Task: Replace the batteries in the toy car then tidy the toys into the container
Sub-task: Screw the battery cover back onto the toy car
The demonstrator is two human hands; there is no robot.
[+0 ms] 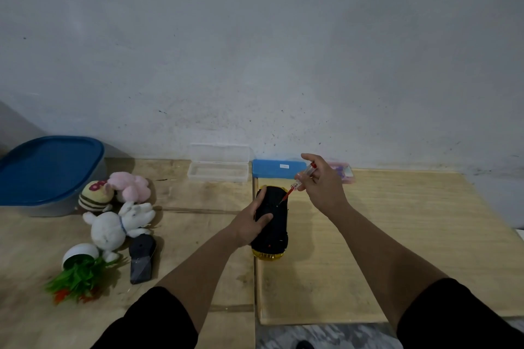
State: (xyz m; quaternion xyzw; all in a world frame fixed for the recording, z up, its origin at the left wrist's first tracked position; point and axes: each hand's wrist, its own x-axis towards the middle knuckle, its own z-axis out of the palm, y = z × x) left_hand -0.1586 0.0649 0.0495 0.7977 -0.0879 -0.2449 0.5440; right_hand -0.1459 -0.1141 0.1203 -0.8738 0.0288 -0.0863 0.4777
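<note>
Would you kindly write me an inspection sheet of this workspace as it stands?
Surface: wooden boards laid side by side.
Job's things: toy car upside down; screwdriver tip on its underside; blue-lidded container closed, far left; plush toys beside it.
Clutter: tipped plant pot, black remote, open clear case, blue case.
Grippers: left hand holds the car; right hand grips the screwdriver.
Cables: nothing seen.
Surroundings: scuffed white wall.

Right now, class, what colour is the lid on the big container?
Blue: the lid shows clearly at the left of the head view.
</note>
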